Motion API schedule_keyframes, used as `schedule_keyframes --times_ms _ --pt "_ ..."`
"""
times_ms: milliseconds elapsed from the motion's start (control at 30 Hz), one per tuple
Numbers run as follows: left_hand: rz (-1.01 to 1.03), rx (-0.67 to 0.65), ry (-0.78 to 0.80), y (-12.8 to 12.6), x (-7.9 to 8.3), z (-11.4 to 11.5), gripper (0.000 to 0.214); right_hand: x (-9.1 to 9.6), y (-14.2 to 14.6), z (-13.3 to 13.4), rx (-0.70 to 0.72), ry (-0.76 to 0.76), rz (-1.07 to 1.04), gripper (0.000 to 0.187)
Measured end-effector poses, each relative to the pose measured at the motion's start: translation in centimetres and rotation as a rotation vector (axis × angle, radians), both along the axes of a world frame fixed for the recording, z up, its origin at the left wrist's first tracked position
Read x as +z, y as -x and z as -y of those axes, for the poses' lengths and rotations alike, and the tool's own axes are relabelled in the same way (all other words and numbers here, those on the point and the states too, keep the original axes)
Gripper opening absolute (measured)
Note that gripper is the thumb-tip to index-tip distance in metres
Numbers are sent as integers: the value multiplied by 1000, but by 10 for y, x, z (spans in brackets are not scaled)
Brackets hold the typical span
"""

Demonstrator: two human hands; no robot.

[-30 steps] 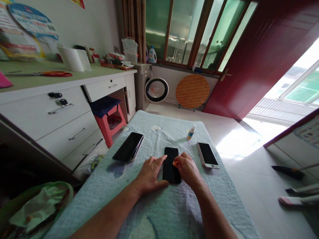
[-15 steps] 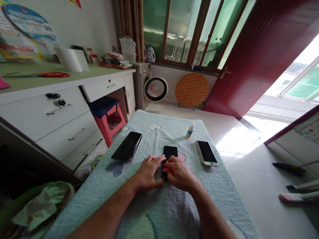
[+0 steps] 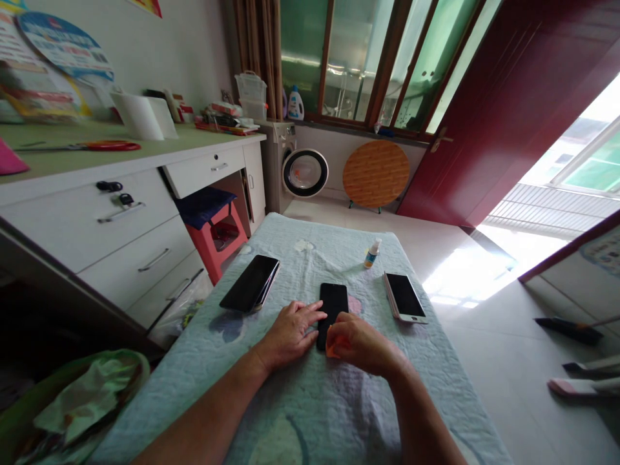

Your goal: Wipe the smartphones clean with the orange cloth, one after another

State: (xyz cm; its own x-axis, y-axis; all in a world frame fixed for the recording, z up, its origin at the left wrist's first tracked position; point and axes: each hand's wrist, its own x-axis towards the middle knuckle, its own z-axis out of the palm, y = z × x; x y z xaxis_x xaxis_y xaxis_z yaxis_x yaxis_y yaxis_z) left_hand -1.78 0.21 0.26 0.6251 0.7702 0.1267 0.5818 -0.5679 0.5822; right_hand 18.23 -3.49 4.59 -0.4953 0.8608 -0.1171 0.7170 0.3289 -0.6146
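Observation:
A black smartphone (image 3: 334, 298) lies flat on the cloth-covered table, straight in front of me. My left hand (image 3: 294, 332) rests at its left side, fingers stretched out and the tips on its edge. Over the lower right part of the screen, my right hand (image 3: 358, 341) is closed, with fingers curled. A small orange piece (image 3: 334, 347) shows under those fingers; its kind is unclear. To the left lies a stack of dark-screened devices (image 3: 249, 284). On the right is a white phone (image 3: 405, 297) stacked on something pinkish, and behind it stands a small spray bottle (image 3: 372, 254).
A pale blue quilted cloth (image 3: 310, 413) covers the table. At left stands a white desk (image 3: 121, 226) with drawers, with a red stool (image 3: 217, 232) beside it. A green bin (image 3: 140, 371) is at lower left. Farther back are a washing machine (image 3: 274, 152) and a round wooden tabletop (image 3: 376, 173).
My right hand has shifted slightly right and down the phone, away from my left hand, uncovering more of the screen and the orange piece. The left hand's fingers lie flatter.

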Motion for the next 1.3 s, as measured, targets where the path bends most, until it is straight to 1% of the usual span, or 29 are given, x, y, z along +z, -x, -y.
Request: schedule_keyframes --times_ms 67,133,233,333,533,767,900,1100,1300 --pt "2 1 0 0 1 0 41 -1 -3 1 -41 17 29 15" --pt "1 3 4 -1 2 0 40 -2 -3 2 -59 -2 62 13" --pt "0 9 8 -1 2 0 40 -5 1 5 -48 -72 125 8" --pt "5 12 6 -1 1 1 38 -9 6 6 -40 -144 178 8" --pt "12 13 11 -2 2 1 37 -15 17 8 4 -214 142 11" --pt "14 9 17 -2 3 3 38 -18 25 8 6 -233 92 10" --pt "-9 17 3 -2 1 1 37 -19 17 8 -10 -227 174 8" --pt "-28 18 -13 -2 0 0 40 -13 1 9 -61 -138 257 11" --pt "-25 21 -13 -2 -1 0 40 -11 0 11 -95 -159 284 14"
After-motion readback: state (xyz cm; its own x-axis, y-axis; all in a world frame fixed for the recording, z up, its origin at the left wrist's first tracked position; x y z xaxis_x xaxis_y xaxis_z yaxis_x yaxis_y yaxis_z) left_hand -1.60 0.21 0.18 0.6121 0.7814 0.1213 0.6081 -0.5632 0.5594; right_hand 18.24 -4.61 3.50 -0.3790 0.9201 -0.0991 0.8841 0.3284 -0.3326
